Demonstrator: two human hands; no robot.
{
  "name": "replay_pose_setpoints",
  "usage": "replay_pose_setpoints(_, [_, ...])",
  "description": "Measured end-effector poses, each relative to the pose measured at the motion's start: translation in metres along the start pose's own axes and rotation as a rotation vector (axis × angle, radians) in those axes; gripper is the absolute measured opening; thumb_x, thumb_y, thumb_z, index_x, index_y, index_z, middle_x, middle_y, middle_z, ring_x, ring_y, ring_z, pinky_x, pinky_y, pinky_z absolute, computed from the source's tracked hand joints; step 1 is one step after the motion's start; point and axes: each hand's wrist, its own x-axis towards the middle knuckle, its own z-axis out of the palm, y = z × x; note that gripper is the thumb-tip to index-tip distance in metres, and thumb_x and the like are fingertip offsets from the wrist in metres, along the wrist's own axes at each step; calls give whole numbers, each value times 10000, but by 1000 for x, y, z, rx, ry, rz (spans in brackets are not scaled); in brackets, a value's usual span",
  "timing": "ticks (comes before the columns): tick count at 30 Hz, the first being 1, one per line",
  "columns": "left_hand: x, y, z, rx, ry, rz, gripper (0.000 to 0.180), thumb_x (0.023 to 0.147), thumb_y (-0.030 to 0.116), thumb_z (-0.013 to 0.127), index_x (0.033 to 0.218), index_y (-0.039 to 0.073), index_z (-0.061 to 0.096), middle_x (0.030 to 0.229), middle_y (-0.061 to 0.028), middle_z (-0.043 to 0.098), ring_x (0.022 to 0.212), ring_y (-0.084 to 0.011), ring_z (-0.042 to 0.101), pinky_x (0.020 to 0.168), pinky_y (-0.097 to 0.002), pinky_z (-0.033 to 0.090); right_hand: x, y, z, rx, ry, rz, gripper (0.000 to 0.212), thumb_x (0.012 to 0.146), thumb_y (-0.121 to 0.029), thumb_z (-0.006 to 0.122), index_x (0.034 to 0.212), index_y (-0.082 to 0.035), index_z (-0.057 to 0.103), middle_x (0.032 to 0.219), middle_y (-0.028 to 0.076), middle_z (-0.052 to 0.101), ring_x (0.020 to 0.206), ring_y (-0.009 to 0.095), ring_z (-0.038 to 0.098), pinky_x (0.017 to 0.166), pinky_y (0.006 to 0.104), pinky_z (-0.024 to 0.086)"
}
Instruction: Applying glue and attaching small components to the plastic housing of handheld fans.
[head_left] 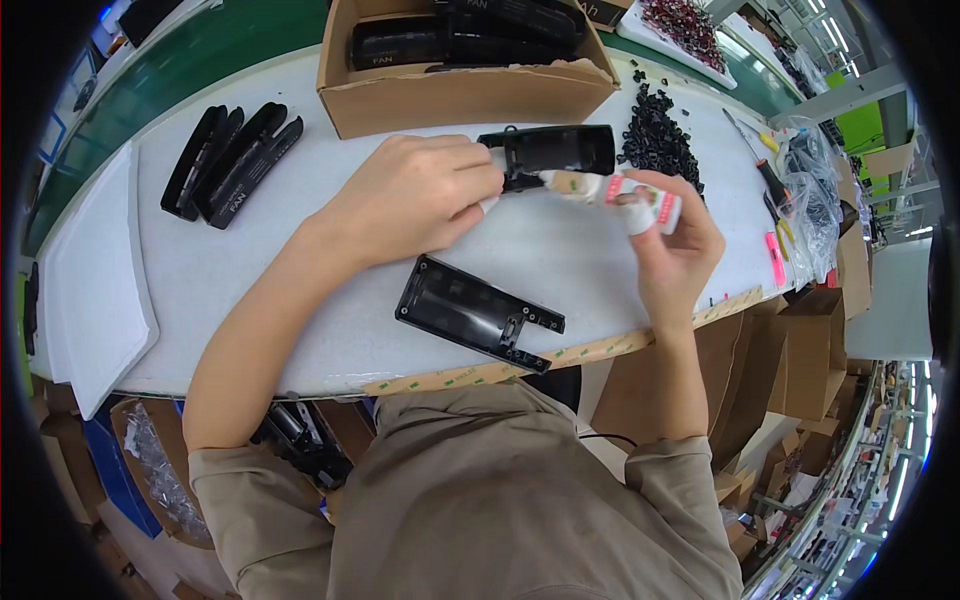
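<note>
My left hand [425, 195] is closed around the left end of a black plastic housing half [565, 150], which lies hollow side up on the table by the cardboard box. Something white shows under those fingers, too hidden to name. In my right hand [680, 235] a small white and red glue bottle [655, 205] is tilted on its side, its nozzle wrapped in tan tape. The nozzle tip points left at the housing's notched end, close to my left fingertips; whether it touches I cannot tell. A second black housing half [475, 312] lies nearer me, apart from both hands.
A cardboard box [465, 105] of black fan housings stands at the far middle. More black housings [230, 165] lie at left, beside white foam sheets [95, 280]. Small black parts [660, 135] are heaped at right, then a screwdriver [770, 182] and a pink marker [775, 258]. Patterned tape edges the table.
</note>
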Motion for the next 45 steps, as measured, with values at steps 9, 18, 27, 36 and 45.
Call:
replay_pose_setpoints(9, [11, 13, -15, -475, -33, -569, 96, 703, 56, 654, 772, 14, 601, 615, -2, 496, 527, -75, 395, 484, -224, 319, -16, 31, -66, 1093, 203, 310, 385, 912, -298, 485, 1121, 24, 456, 942, 126, 550, 847, 202, 491, 735, 330, 433])
replay_pose_setpoints(18, [7, 3, -10, -850, 29, -774, 107, 713, 74, 638, 792, 3, 620, 611, 16, 545, 539, -24, 441, 499, -206, 349, -32, 66, -140, 1018, 229, 147, 580, 863, -97, 533, 1360, 29, 261, 1296, 151, 414, 1107, 228, 456, 907, 372, 390])
replay_pose_setpoints(27, [8, 5, -14, -989, 11, -783, 81, 735, 45, 579, 814, 27, 591, 760, 30, 578, 577, 13, 423, 448, -162, 282, -20, 72, -155, 407, 424, 209, 379, 873, -87, 556, 1210, 35, 433, 1225, 156, 496, 1132, 263, 508, 975, 407, 400])
replay_pose_setpoints(36, [8, 1, -15, -1036, 26, -834, 56, 760, 74, 612, 795, 35, 592, 663, 37, 523, 485, 2, 361, 413, -180, 240, -2, 101, -160, -257, 383, 159, 312, 853, -62, 591, 1128, 32, 479, 1078, 136, 612, 999, 140, 570, 863, 259, 441])
replay_pose_setpoints(45, [8, 2, -21, -1311, 111, -1119, 205, 825, 211, 565, 907, 25, 594, 771, -44, 593, 492, -41, 409, 392, -190, 248, -1, 97, -157, -299, 370, 238, 307, 831, -34, 586, 1120, 28, 506, 968, 92, 653, 879, 109, 597, 791, 217, 436])
